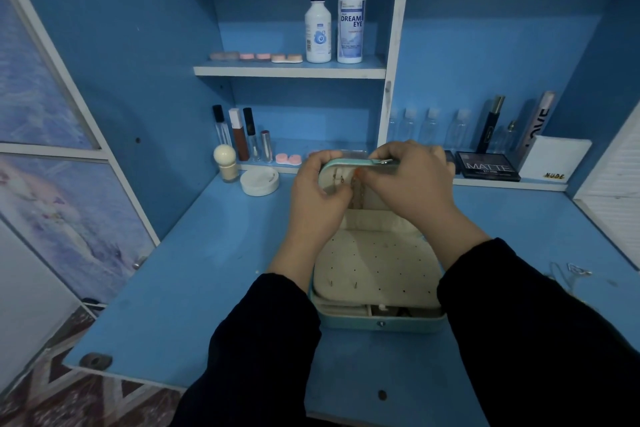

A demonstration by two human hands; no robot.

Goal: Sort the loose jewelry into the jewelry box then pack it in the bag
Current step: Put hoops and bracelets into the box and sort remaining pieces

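Teal jewelry box (pixel 377 321) open on blue desk (pixel 194 270), raised lid (pixel 346 165) gripped at top corners by curled left hand (pixel 320 198) and right hand (pixel 412 180), cosmetics shelf (pixel 512 184) just behind

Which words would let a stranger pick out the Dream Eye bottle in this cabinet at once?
Start at the white shelf high in the blue cabinet. Two white bottles stand at its right end. The one wanted is the right-hand bottle, taller than its neighbour and printed DREAM EYE in blue.
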